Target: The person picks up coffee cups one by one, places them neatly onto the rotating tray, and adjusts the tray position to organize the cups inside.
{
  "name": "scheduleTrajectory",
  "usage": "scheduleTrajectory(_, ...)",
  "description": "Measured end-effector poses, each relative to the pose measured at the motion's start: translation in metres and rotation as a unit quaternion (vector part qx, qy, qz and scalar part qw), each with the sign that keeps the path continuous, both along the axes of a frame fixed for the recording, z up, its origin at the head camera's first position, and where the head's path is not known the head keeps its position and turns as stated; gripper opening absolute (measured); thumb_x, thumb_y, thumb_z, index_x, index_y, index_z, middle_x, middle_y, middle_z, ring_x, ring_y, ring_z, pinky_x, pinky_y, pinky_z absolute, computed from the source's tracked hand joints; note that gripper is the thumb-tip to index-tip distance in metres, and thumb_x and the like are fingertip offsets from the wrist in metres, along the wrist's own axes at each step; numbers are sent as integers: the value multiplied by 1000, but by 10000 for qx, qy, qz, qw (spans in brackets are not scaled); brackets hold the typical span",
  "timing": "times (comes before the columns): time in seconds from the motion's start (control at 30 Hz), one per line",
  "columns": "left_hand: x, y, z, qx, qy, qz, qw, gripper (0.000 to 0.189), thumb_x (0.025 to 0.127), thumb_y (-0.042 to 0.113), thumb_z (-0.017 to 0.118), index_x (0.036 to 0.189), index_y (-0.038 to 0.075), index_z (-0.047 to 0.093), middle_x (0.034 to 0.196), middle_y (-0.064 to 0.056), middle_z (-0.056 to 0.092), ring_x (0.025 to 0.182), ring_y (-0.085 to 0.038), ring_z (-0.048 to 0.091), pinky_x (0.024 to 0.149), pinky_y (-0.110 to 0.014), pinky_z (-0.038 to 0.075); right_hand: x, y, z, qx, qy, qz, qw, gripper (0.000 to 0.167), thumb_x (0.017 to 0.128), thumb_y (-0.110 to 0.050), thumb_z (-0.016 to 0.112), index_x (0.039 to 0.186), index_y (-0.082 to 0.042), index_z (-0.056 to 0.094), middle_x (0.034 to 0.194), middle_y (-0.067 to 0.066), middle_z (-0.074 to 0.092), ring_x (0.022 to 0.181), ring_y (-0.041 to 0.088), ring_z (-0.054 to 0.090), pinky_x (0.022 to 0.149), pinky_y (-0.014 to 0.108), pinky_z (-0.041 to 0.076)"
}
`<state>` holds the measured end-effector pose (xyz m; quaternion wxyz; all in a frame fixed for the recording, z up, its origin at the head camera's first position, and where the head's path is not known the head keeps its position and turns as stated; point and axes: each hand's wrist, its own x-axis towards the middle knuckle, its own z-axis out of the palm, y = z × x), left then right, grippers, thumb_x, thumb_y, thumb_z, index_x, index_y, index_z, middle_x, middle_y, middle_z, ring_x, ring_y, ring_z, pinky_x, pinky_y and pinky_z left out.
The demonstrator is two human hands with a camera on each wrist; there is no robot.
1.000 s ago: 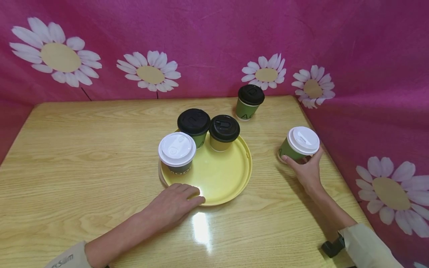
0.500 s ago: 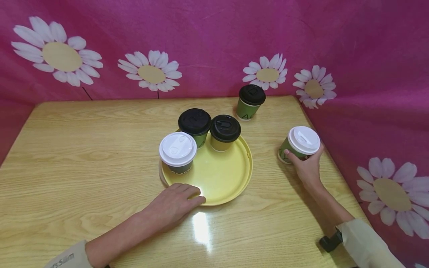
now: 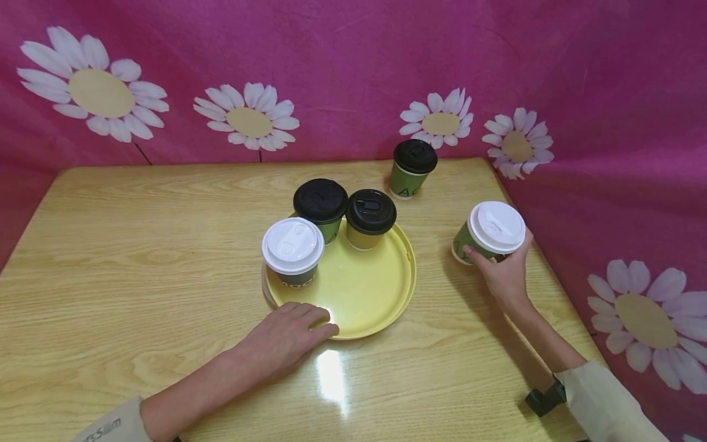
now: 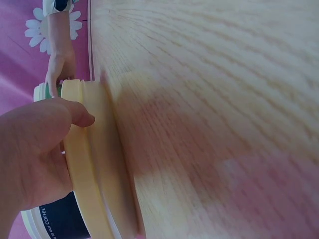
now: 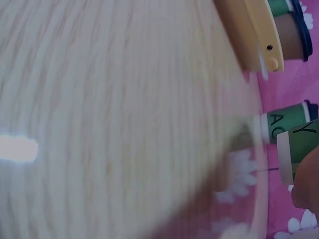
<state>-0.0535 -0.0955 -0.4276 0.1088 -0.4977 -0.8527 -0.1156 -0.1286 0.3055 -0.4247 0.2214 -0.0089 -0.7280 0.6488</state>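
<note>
My right hand (image 3: pixel 505 276) grips a green paper cup (image 3: pixel 476 244) with a white lid (image 3: pixel 497 227) at the table's right side. Held tilted, the cup appears slightly above the tabletop; in the right wrist view only its lower part (image 5: pixel 303 142) and part of the hand show. My left hand (image 3: pixel 295 328) holds the front-left rim of a round yellow tray (image 3: pixel 381 322), its thumb (image 4: pixel 82 117) on the outer side. On the tray stand a dark cup with a white lid (image 3: pixel 293 245), a green cup with a black lid (image 3: pixel 320 201) and a tan cup with a black lid (image 3: pixel 370 212).
Another green cup with a black lid (image 3: pixel 413 169) stands behind the tray, near the back edge of the wooden table (image 3: pixel 166 245). A pink cloth (image 3: pixel 342 61) with white flowers hangs at the back and right.
My right hand has raised the white-lidded green cup a little and shifted it slightly left and away. The left hand, the tray and the other cups have stayed put.
</note>
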Motion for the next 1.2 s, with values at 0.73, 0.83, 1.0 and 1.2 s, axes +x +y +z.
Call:
scheduleTrajectory(0.73, -1, 0, 0, -71, 3, 23, 10000, 20, 90, 14, 67, 109, 16, 60, 106, -2, 59, 95, -21, 59, 83, -36, 50, 15, -39, 26, -233, 283, 793, 9962, 92, 69, 22, 70, 144, -10, 27, 136, 11, 44, 121, 24, 48, 108, 27, 38)
scheduleTrajectory(0.83, -1, 0, 0, -85, -2, 32, 10000, 21, 90, 14, 67, 110, 16, 61, 106, -2, 59, 95, -21, 59, 82, -36, 50, 18, -43, 28, -129, 259, 844, 9960, 90, 69, 22, 71, 141, -9, 29, 135, 11, 45, 120, 23, 49, 108, 27, 39)
scheduleTrajectory(1.0, -1, 0, 0, -59, 18, 24, 10000, 21, 90, 13, 67, 109, 16, 61, 105, -2, 59, 93, -21, 59, 83, -36, 50, 21, -49, 31, -115, 288, 1006, 9944, 88, 68, 23, 69, 139, -10, 30, 135, 10, 45, 119, 23, 49, 108, 27, 38)
scheduleTrajectory(1.2, 0, 0, 0, -75, 9, 31, 10000, 21, 90, 13, 67, 109, 16, 61, 105, -2, 59, 94, -20, 59, 83, -36, 50, 25, -58, 33, -211, 358, 1295, 9907, 88, 67, 27, 67, 138, -10, 31, 135, 11, 45, 120, 23, 48, 108, 26, 38)
